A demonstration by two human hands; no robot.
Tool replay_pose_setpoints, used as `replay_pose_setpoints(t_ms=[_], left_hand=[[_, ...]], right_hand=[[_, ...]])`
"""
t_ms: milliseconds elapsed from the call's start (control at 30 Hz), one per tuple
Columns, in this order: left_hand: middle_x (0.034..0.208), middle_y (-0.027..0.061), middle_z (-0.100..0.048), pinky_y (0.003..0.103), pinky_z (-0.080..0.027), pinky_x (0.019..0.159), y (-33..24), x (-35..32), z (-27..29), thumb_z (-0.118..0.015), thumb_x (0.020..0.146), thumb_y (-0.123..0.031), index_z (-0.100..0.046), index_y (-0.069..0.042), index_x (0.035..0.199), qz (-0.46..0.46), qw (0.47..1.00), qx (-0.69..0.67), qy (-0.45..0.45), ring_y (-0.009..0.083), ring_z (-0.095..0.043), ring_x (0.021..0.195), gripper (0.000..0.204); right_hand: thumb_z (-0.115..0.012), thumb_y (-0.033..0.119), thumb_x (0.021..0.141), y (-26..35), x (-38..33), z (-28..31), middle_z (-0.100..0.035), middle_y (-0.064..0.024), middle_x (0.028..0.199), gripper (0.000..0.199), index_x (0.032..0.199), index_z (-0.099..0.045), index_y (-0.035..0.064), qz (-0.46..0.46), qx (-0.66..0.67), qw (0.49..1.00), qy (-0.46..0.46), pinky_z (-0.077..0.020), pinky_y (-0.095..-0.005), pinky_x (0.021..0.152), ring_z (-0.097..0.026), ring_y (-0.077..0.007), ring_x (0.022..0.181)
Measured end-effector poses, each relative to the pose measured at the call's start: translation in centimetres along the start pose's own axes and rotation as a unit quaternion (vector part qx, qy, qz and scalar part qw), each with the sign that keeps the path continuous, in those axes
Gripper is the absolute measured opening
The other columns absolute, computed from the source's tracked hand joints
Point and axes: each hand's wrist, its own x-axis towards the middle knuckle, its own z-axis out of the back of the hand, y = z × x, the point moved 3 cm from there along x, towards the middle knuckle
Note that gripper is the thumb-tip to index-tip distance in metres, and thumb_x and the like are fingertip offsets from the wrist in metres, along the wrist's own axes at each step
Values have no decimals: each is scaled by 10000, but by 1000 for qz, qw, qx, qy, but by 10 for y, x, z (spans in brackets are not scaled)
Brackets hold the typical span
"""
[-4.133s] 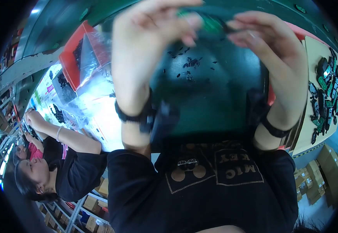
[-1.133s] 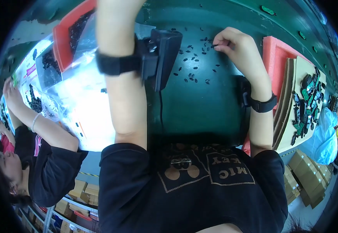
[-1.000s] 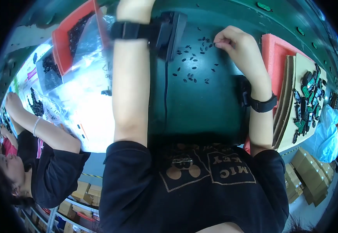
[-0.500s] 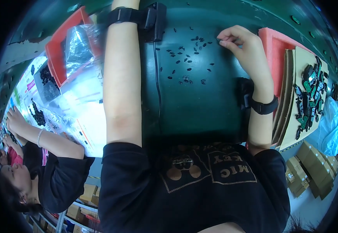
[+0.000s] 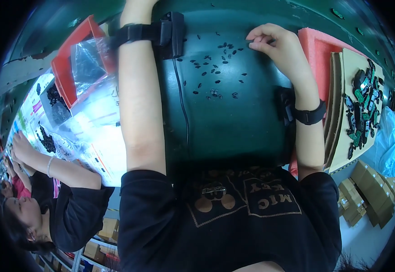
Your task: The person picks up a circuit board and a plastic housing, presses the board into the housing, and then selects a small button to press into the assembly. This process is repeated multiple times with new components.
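Note:
My right hand [image 5: 272,40] is held over the green work surface [image 5: 229,131], right of the scattered pieces. Its thumb and forefinger are pinched together on a small dark piece [image 5: 249,41], mostly covered by the fingertips. Many small black oval parts [image 5: 215,72] lie spread over the surface between my arms; a few show lighter, glossy faces. My left arm reaches straight up to the far edge of the picture. Only the base of my left hand [image 5: 138,10] shows there; its fingers are out of the frame. Both wrists wear black straps with box-shaped devices.
A cardboard sheet [image 5: 338,140] with black and green assembled parts [image 5: 363,106] rests by a pink foam tray [image 5: 305,41] at right. On the left are a red bin [image 5: 63,75] with a clear bag and a black cable [image 5: 181,99]. A co-worker [image 5: 72,199] sits at left.
The view has shifted slightly. My left hand has moved farther up, mostly out of the picture. My right hand stays pinched in nearly the same place beside the scattered parts.

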Motion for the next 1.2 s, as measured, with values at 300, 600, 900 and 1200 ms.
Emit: replay_pose_setpoints(t_ms=[300,600,900,1200], left_hand=[[679,122,-635,272,-465,567,-28,-19,13,-683,749,-126,-643,21,790,27,999,-45,-6,157,-609,616,157],[795,84,-643,210,-474,576,-86,-110,64,-611,801,-1,-618,40,957,-49,967,-243,57,122,-612,650,162],[848,155,-638,234,-528,634,-118,-152,56,-619,776,84,-568,117,992,-23,906,-415,80,174,-641,684,224],[871,176,-634,259,-550,653,-130,-166,50,-597,790,90,-552,125,1011,-33,899,-434,48,215,-661,726,228]], right_hand=[[-619,28,811,2,4,-3,-635,-66,887,64,874,-625,18,15,-5,1000,8,-489,-247,717,-608,-131,793],[-538,4,868,-9,-11,24,-625,-126,923,94,937,-592,-28,-29,579,814,-33,-500,-257,742,-611,-161,817],[-540,-18,853,25,-32,37,-614,-143,945,115,953,-594,-39,-9,509,852,-121,-484,-264,735,-594,-184,807],[-534,-92,810,64,-48,45,-601,-201,991,99,901,-573,-81,125,344,904,-219,-480,-293,799,-602,-253,861]])
